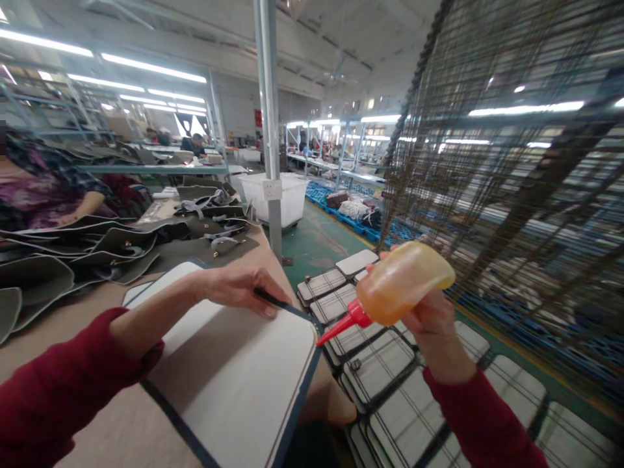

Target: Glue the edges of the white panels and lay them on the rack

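A white panel (pixel 234 364) with rounded corners and a dark border lies tilted before me. My left hand (pixel 246 292) is closed on its far edge, thumb over the white face and fingers at the dark edging strip (pixel 273 299), part of which stands up. My right hand (pixel 433 312) is wrapped round a soft squeeze bottle (pixel 402 283) of amber liquid, tipped downward. Its red nozzle (pixel 341 325) points left, the tip at the panel's right corner on the border. Some right fingers are hidden behind the bottle.
Grey-green cut pieces (pixel 121 244) pile on the brown-topped table (pixel 112 312). A co-worker (pixel 49 182) sits at the left. Lower right, several white panels (pixel 385 364) lie on a wire rack; wire mesh (pixel 487 130) rises above. A post (pixel 268 130) and white bin (pixel 292 198) stand ahead.
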The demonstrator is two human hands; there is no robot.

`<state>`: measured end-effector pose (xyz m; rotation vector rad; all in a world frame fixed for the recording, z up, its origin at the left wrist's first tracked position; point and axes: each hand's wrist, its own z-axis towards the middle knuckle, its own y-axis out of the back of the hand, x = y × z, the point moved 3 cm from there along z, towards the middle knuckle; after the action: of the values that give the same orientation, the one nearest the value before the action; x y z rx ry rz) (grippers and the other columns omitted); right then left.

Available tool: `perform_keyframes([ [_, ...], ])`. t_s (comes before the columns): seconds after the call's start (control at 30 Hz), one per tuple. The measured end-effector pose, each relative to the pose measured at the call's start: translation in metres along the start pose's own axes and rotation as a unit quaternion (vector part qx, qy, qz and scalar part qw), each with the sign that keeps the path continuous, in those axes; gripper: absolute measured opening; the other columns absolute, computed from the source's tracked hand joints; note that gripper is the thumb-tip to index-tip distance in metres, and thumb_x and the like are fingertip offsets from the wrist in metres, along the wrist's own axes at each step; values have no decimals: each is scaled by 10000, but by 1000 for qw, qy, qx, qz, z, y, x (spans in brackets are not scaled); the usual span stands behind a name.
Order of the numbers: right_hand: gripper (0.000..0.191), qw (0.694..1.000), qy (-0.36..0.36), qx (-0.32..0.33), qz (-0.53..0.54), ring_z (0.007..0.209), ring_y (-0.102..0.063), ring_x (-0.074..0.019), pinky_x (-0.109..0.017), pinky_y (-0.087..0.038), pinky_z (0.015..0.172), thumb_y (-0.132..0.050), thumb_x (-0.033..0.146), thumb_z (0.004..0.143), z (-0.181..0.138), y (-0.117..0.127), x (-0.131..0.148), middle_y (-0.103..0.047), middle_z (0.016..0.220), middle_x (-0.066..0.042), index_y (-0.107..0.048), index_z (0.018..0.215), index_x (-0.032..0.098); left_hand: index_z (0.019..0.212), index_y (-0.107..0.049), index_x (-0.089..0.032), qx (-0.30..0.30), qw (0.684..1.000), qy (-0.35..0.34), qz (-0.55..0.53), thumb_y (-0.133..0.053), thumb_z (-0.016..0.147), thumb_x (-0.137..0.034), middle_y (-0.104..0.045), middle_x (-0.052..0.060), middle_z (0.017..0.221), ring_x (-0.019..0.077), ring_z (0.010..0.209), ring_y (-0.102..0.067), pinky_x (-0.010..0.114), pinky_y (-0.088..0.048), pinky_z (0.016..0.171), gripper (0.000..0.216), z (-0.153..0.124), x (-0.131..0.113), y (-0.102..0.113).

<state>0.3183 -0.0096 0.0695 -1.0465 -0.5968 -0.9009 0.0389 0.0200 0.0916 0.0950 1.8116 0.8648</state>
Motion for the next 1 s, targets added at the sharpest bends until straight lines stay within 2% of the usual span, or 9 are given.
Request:
perform_keyframes([
  [0.07, 552, 1000, 20, -16, 9, 953, -701, -325, -571, -450, 1013, -871, 473, 476, -1, 1, -1, -763, 964, -27, -711, 972, 292, 1078, -758, -166, -15, 1000, 8, 5, -704, 790, -304, -764, 28, 851, 160, 698, -651, 167, -465, 600, 324, -2, 6, 1],
  [0.17, 540, 999, 42, -32, 3, 1070, -657, -348, -598, -382, 1068, -862, 462, 505, -1, 0, -3, -755, 1025, -53, -708, 992, 288, 1087, -754, -180, -19, 999, 2, -30, -694, 800, -309, -761, 44, 944, 184, 810, -662, 191, -485, 700, 320, -4, 12, 2],
  [0.23, 570, 998, 53, -37, -5, 1124, -628, -358, -609, -369, 1075, -858, 466, 511, 0, 0, -4, -743, 1069, -73, -699, 1026, 282, 1116, -739, -185, -15, 999, 1, -52, -670, 824, -310, -749, 53, 1023, 203, 899, -658, 213, -483, 779, 325, -5, 13, 1],
  [0.33, 594, 997, 64, -35, -9, 1170, -599, -361, -610, -364, 1080, -856, 464, 518, 1, -1, -5, -731, 1104, -83, -688, 1060, 284, 1149, -717, -178, -2, 997, 7, -74, -631, 857, -302, -739, 46, 1053, 209, 950, -646, 222, -470, 828, 328, -7, 11, 1],
  [0.43, 594, 997, 63, -37, -6, 1165, -604, -358, -604, -353, 1090, -859, 464, 517, -1, -1, -6, -736, 1095, -73, -690, 1060, 292, 1158, -712, -174, -13, 996, 16, -87, -623, 860, -310, -734, 41, 1063, 221, 993, -633, 236, -466, 860, 339, -9, 9, 1],
  [0.67, 563, 996, 66, -60, -1, 1084, -652, -346, -597, -379, 1078, -866, 448, 510, -5, -1, -10, -748, 1058, -59, -705, 1029, 302, 1071, -754, -195, -51, 989, 39, -130, -650, 827, -320, -753, 33, 968, 223, 941, -653, 245, -488, 817, 293, -12, 5, 0],
  [1.0, 489, 997, 69, -40, -5, 1121, -632, -336, -587, -417, 1053, -847, 436, 550, -10, -1, -16, -754, 1018, -53, -712, 1005, 316, 998, -776, -186, -83, 979, 70, -171, -682, 803, -326, -756, 45, 871, 207, 836, -674, 229, -496, 720, 258, -15, 10, -1],
])
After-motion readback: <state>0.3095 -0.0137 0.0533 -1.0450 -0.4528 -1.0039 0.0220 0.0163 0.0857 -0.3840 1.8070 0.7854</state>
